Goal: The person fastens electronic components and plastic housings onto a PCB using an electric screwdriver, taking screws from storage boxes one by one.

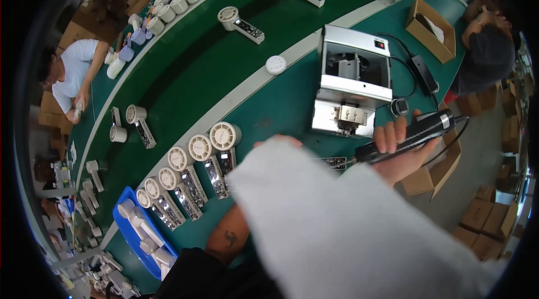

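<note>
A worker's right hand (401, 150) had its grip wrapped tight around a black electric screwdriver (410, 135) near the desk's (281, 108) near edge, the tool's long axis lying almost level, cord end toward the desk's right end and bit toward its left. The bit met a small silver strip-shaped part (336, 162) lying flat on the green top, just left of the grip. The left hand (279, 142) was mostly hidden behind a broad white sleeve (337, 220), only its knuckles showing; whether that grip was spread or closed could not be told. It sat just left of the part, about as near to it as the right hand.

Directly beyond the tool stood a silver box-shaped machine (353, 83), close enough to limit any push away from the worker. To the left, a slanting row of white round-headed handheld fans (193, 170) lined the desk's near edge, with a blue tray (140, 231) past them. Open green top lay between the part and the fans. A cardboard box (435, 172) crowded the right side.
</note>
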### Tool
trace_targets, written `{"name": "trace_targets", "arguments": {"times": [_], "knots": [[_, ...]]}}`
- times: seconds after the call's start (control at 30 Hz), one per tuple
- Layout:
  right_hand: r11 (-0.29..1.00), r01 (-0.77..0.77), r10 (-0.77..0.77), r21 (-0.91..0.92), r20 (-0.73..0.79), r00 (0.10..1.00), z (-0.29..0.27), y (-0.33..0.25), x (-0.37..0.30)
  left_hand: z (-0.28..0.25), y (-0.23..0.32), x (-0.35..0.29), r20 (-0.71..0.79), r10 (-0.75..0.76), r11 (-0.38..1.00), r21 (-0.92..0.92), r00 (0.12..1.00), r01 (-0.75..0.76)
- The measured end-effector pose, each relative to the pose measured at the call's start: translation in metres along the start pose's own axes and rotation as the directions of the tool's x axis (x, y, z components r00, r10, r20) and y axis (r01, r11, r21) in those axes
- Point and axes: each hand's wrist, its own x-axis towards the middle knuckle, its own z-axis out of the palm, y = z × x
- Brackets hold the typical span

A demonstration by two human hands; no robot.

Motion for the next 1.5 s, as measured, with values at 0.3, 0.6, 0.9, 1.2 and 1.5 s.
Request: {"name": "trace_targets", "arguments": {"times": [0.3,0.6,0.9,1.2,1.5], "knots": [[0.947,0.309,-0.320,-0.085,-0.185,0.929,-0.018,-0.080,0.002,0.079,-0.009,0.019,0.189,0.591,0.790,0.061,0.784,-0.610],[0.919,0.393,-0.364,-0.034,0.305,0.880,-0.078,-0.167,-0.018,0.134,-0.005,-0.003,0.260,0.705,0.684,-0.004,0.660,-0.729],[0.898,0.437,-0.418,-0.059,0.198,0.887,-0.059,-0.168,-0.045,0.084,0.045,-0.025,0.274,0.820,0.426,0.294,0.503,-0.855],[0.949,0.312,-0.299,-0.052,0.173,0.938,-0.032,-0.124,-0.012,0.073,0.083,-0.044,0.416,0.811,0.198,0.468,0.412,-0.861],[0.949,0.316,-0.312,0.008,0.176,0.934,-0.042,-0.145,-0.027,-0.379,0.256,0.025,-0.381,0.443,-0.294,0.793,0.811,0.533]]}}
